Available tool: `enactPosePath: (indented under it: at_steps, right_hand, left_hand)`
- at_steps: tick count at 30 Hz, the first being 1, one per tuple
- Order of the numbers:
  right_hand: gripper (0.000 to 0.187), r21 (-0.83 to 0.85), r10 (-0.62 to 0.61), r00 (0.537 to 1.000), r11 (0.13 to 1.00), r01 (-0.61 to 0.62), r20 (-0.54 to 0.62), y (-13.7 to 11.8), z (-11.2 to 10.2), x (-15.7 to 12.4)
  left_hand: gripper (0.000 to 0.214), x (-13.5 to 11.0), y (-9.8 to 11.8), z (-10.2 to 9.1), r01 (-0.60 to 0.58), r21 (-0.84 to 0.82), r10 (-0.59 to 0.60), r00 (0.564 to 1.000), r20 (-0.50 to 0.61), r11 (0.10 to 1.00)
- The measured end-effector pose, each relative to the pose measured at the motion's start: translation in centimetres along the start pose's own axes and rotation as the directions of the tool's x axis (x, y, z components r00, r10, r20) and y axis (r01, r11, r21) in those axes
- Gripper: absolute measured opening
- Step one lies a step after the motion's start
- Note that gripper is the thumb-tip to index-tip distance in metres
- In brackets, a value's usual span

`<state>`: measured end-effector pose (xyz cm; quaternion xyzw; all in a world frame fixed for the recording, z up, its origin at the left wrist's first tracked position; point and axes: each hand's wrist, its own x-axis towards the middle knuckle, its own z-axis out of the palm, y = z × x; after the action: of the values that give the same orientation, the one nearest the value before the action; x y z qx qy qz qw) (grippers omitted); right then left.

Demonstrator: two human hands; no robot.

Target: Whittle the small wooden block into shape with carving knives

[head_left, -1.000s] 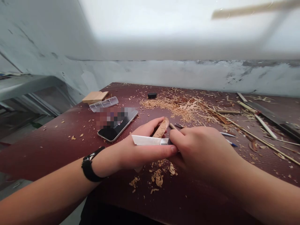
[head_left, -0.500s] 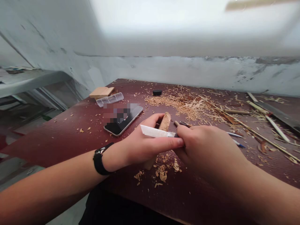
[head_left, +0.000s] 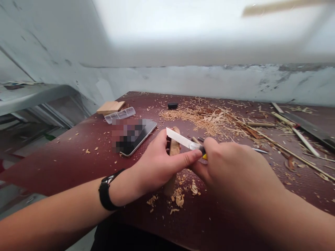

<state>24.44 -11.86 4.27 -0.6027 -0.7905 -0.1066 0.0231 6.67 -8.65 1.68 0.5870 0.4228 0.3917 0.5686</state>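
My left hand (head_left: pixel 159 161) is wrapped round a piece of wood (head_left: pixel 174 147) with a carved, rough surface; its lower end shows below the palm. In my right hand (head_left: pixel 230 164) is a utility knife (head_left: pixel 180 138), its wide blade pointing left across the upper part of the wood. A bit of yellow handle shows by the fingers; the rest is hidden in my fist. My left thumb reaches over and presses near the base of the blade. Thin wood shavings (head_left: pixel 179 198) lie on the table under my hands.
A phone (head_left: pixel 138 137) lies left of my hands on the dark red table (head_left: pixel 70 157). Beyond it are a clear plastic case (head_left: pixel 120 115) and a wood block (head_left: pixel 110 107). A small black object (head_left: pixel 172 105), heaped wood chips (head_left: pixel 188 116), and thin sticks (head_left: pixel 277 146) lie farther back and right.
The knife blade has swung up, its tip now higher and nearer the wood's top end. My left hand has turned slightly with the wood. Both hands keep their grip.
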Motion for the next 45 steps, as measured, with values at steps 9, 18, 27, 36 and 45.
enactPosePath:
  at_steps: [9,18,27,36,45]
  right_hand:
    - [0.009,0.050,-0.244,0.968,0.968,0.247,-0.062,0.8,-0.1,0.3]
    - [0.006,0.086,-0.324,0.945,0.942,0.326,-0.032,1.3,0.0,0.9]
    - [0.012,-0.002,-0.234,0.970,0.972,0.234,-0.062,0.9,-0.2,0.8]
    - [0.017,-0.066,-0.069,0.998,0.995,0.069,0.004,-0.3,-0.2,0.6]
    - [0.037,-0.072,0.085,0.993,0.994,-0.079,0.081,0.0,-0.9,0.2]
  left_hand:
    - [0.074,0.3,0.6,-2.0,0.004,0.095,-0.034,0.947,0.319,0.995]
    - [0.078,0.5,-0.4,-2.1,-0.199,0.361,0.123,0.967,0.223,0.911]
    - [0.066,0.6,0.0,-1.5,-0.027,0.196,-0.007,0.985,0.170,0.980]
    - [0.058,-0.1,0.0,-0.4,0.099,-0.061,-0.095,0.994,0.062,0.993]
    - [0.059,-0.5,-0.5,0.4,0.062,-0.050,-0.068,0.989,-0.133,0.997]
